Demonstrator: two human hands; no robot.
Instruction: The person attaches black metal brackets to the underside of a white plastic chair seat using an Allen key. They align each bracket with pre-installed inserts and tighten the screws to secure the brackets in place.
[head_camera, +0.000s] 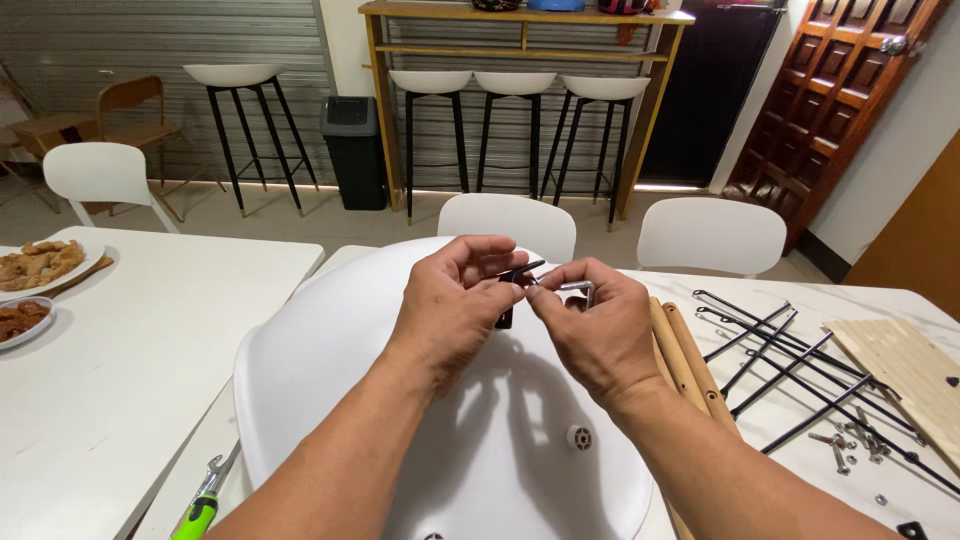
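Note:
My left hand (450, 300) and my right hand (595, 325) meet above an upturned white plastic chair seat (330, 370) lying on the table. The left hand pinches a small black metal piece (507, 290), thin and angled like a hex key. Fingers of the right hand grip a small silver metal part (575, 288), a bolt or bracket, right against that black piece. A round screw socket (579, 437) shows in the seat shell below my right wrist.
Wooden chair legs (690, 365) lie right of the seat. Black metal rods (790, 370), loose screws (850, 445) and a slatted wooden board (905, 365) lie farther right. A green-handled tool (205, 505) sits near the front edge. Plates of food (35, 265) rest on the left table.

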